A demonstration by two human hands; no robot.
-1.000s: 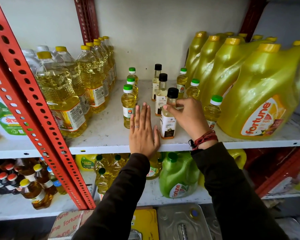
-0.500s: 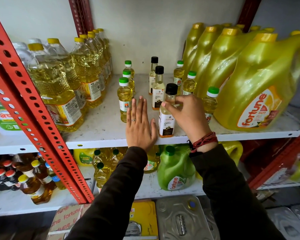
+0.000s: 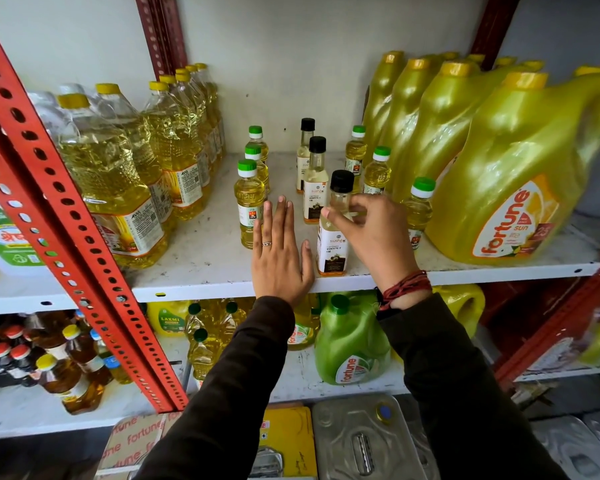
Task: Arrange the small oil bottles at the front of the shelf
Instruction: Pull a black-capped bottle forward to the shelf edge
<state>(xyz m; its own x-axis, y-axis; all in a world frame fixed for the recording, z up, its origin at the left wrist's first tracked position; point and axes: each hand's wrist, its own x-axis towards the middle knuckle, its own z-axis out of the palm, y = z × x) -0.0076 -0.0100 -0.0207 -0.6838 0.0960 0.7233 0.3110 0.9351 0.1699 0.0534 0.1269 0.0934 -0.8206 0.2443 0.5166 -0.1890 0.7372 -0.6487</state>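
Observation:
Three small black-capped coconut oil bottles stand in a line down the middle of the white shelf (image 3: 201, 261). The front one (image 3: 332, 251) is near the shelf edge, and my right hand (image 3: 374, 237) curls around its neck, thumb on the left and fingers on the right. My left hand (image 3: 279, 254) lies flat and empty on the shelf just left of it, fingers together. A column of small green-capped yellow oil bottles (image 3: 248, 209) stands to the left. Another such column (image 3: 418, 211) stands to the right, partly hidden by my right hand.
Large clear oil bottles (image 3: 118, 188) fill the shelf's left side and big yellow Fortune jugs (image 3: 516, 188) the right. A red perforated upright (image 3: 66, 237) crosses the left front. Lower shelves hold more oil bottles, a green jug (image 3: 350, 344) and tins.
The front coconut oil bottle stays near the shelf edge. My right fingers have spread a little around its neck. My left hand stays flat beside it.

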